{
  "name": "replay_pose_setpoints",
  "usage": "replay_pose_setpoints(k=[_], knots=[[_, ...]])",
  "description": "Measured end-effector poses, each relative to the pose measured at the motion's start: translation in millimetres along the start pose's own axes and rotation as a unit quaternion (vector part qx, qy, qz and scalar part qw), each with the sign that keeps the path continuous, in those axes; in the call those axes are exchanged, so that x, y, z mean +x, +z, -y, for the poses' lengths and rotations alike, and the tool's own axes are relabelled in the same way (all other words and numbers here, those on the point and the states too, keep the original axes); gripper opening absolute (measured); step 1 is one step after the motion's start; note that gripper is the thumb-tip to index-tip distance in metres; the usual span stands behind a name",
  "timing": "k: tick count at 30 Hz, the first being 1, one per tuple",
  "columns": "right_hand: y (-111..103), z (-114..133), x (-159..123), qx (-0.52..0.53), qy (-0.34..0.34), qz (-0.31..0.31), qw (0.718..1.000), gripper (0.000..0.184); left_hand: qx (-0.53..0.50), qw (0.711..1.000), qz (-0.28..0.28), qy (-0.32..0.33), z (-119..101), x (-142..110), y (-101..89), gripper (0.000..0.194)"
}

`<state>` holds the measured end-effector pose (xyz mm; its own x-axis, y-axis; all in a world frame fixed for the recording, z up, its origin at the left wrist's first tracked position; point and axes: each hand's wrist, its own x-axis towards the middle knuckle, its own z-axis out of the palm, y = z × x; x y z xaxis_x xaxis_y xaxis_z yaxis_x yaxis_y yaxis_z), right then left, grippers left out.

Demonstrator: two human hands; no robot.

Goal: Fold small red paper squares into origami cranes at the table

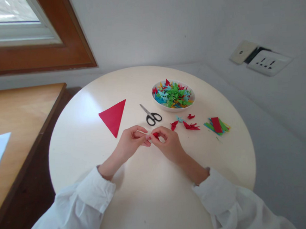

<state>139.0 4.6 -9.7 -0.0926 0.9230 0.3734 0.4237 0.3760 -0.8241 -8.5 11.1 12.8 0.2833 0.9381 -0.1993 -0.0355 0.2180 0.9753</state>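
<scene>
Pinches one red paper (156,135) in right hand (169,143) above one table (151,195); has left hand (131,141) close beside, narrowly curled, cannot tell if holding. Has ahead one triangle (114,118), one bowl (171,109), one pair of scissors (151,115).

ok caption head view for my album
Left hand and right hand meet at red paper, scissors and bowl of paper birds beyond.

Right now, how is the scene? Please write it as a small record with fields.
Right hand: pinches a small red paper
Left hand: fingertips close to the right's; grip unclear
Scissors: beyond the hands, black handles toward the person
White bowl: filled with colourful folded pieces
Red triangle: lying left of the scissors
Loose folded pieces: red and light blue, nearer than the bowl
Paper strips: right of these, red on top
Table: round, white
</scene>
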Motion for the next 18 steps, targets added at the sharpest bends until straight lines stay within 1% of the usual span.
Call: replay_pose_setpoints(k=[3, 8, 12, 14, 16, 18], knots=[[-1, 1, 0, -0.013, -0.014, 0.0, 1.0, 0.007, -0.02, 1.0, 0.0, 0.001, 1, 0, 0.6, 0.028], [-3, 2, -1, -0.02, -0.033, 0.005, 0.999, 0.007, -0.053, 0.998, 0.031, 0.006, 5, 0, -2.3, 0.027], [-3, 0, -1, -0.025, -0.041, 0.004, 0.999, 0.007, -0.042, 0.998, 0.042, 0.014, 5, 1, -3.7, 0.026], [-2, -2, 1, -0.026, -0.067, -0.01, 0.997, 0.006, -0.003, 0.999, 0.02, 0.028, 3, 1, -3.1, 0.022], [-2, -6, 2, -0.037, -0.106, -0.036, 0.993, 0.003, 0.052, 0.997, -0.024, 0.047, 0, 1, -2.2, 0.017], [-3, -8, 3, -0.056, -0.134, -0.051, 0.988, 0.004, 0.102, 0.991, -0.064, 0.065, -2, 1, -1.6, 0.012]])
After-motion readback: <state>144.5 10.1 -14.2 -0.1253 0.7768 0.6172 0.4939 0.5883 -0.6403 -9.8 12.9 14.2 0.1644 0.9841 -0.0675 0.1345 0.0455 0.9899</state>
